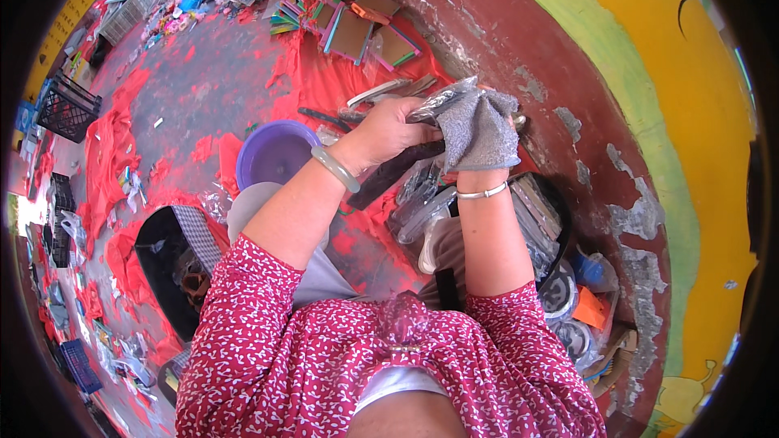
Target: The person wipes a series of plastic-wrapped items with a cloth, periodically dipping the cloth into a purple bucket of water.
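Note:
My left hand (pixel 383 128) is closed, its fingers pinching a shiny, clear-plastic-wrapped piece (pixel 442 100); what lies inside the wrapping cannot be made out. A grey cloth (pixel 480 131) covers my right hand (pixel 484 178) down to the wrist and meets the plastic at its upper left. Most of the right fingers are hidden under the cloth, which bunches up as if gripped. Beneath the left hand runs a long dark brown strip (pixel 391 177); whether the hand touches it is unclear. A pale bangle (pixel 336 170) circles my left wrist, a silver one (pixel 482 193) my right.
A purple basin (pixel 276 156) stands left of my knees, with a dark open bag (pixel 166 264) nearer. Wrapped items fill a black container (pixel 540 215) on the right, beside the peeling wall (pixel 568 126). Notebooks (pixel 353 36), scattered goods and a black crate (pixel 69 108) lie farther off.

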Available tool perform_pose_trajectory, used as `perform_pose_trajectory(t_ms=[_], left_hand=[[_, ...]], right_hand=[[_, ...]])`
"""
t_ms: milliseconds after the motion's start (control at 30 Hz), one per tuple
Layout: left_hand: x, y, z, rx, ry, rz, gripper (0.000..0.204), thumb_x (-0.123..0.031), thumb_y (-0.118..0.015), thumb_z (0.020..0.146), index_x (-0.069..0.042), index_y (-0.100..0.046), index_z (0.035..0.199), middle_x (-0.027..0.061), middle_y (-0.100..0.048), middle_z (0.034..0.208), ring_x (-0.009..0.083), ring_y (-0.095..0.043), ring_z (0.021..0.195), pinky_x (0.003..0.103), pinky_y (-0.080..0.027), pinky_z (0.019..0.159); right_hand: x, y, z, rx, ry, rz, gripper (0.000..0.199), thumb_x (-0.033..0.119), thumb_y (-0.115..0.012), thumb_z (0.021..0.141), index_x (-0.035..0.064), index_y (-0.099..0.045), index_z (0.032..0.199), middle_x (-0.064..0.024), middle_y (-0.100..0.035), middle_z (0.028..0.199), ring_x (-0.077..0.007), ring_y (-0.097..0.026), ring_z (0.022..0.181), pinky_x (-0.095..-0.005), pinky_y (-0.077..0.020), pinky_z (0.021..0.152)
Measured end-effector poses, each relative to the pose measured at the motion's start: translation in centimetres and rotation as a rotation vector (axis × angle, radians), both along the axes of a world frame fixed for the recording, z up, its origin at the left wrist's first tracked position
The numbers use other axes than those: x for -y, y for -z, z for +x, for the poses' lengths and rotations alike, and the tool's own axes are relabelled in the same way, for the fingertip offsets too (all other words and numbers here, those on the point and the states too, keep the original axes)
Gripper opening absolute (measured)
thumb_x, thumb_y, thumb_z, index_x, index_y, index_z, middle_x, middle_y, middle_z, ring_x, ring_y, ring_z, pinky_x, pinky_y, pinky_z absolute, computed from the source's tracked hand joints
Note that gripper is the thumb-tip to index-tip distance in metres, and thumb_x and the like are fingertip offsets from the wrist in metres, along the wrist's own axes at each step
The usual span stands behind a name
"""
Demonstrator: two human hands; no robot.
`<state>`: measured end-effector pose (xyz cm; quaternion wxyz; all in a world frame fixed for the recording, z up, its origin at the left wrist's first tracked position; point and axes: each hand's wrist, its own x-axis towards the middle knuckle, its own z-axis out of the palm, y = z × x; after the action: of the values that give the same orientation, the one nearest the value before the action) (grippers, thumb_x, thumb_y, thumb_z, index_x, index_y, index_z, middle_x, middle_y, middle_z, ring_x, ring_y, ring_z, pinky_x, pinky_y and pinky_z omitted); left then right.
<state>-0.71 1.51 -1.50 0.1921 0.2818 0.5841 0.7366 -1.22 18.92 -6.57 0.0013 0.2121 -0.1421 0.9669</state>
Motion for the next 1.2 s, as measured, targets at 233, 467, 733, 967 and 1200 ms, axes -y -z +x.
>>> perform_pose_trajectory(t_ms=[233, 467, 733, 967, 1200], left_hand=[[0.5, 0.1, -0.2, 0.076, 0.025, 0.064, 0.025, -0.008, -0.064, 0.079, 0.002, -0.06, 0.102, 0.0024, -0.063, 0.094, 0.0081, -0.055, 0.083, 0.023, -0.045, 0.077], [2.7, -2.0, 0.5, 0.487, 0.169, 0.306, 0.033, -0.025, -0.059, 0.085, 0.0, -0.052, 0.105, 0.0119, -0.062, 0.082, 0.0219, -0.061, 0.075, 0.033, -0.051, 0.07], [1.3, -0.1, 1.5, 0.738, 0.467, 0.327, 0.045, -0.047, -0.045, 0.088, -0.002, -0.053, 0.083, 0.0126, -0.052, 0.053, 0.022, -0.051, 0.043, 0.032, -0.041, 0.044], [0.3, -3.2, 1.9, 0.576, 0.49, 0.179, 0.029, -0.021, -0.047, 0.092, 0.0, -0.052, 0.111, 0.0153, -0.061, 0.093, 0.0222, -0.061, 0.085, 0.035, -0.053, 0.072], [0.2, 0.0, 0.8, -0.596, 0.071, -0.165, 0.047, -0.019, -0.05, 0.087, -0.003, -0.039, 0.13, 0.0105, -0.05, 0.122, 0.0181, -0.048, 0.112, 0.029, -0.038, 0.096]], right_hand=[[0.6, -2.5, 1.4, 0.202, 0.5, 0.684, 0.032, 0.03, -0.042, 0.086, 0.0065, -0.056, 0.101, -0.0111, -0.059, 0.1, -0.0261, -0.055, 0.095, -0.0403, -0.0434, 0.085], [-0.2, -7.8, 1.3, -0.047, 0.746, 1.05, 0.019, 0.017, -0.051, 0.08, 0.0042, -0.059, 0.091, -0.0096, -0.06, 0.084, -0.0229, -0.059, 0.079, -0.0341, -0.0466, 0.074], [3.8, -8.5, 3.3, 0.045, 0.438, 0.789, 0.042, 0.027, -0.05, 0.088, -0.0002, -0.047, 0.12, -0.0133, -0.053, 0.118, -0.023, -0.056, 0.101, -0.0338, -0.0455, 0.088], [0.9, -4.7, 3.1, 0.301, 0.088, 0.169, 0.026, 0.026, -0.049, 0.086, 0.004, -0.06, 0.095, -0.0112, -0.063, 0.092, -0.0256, -0.06, 0.084, -0.0384, -0.0495, 0.076], [-0.5, -4.0, 1.5, 0.302, 0.331, 0.112, 0.031, 0.032, -0.045, 0.085, 0.0088, -0.06, 0.099, -0.0095, -0.062, 0.097, -0.0268, -0.058, 0.09, -0.0428, -0.048, 0.079]])
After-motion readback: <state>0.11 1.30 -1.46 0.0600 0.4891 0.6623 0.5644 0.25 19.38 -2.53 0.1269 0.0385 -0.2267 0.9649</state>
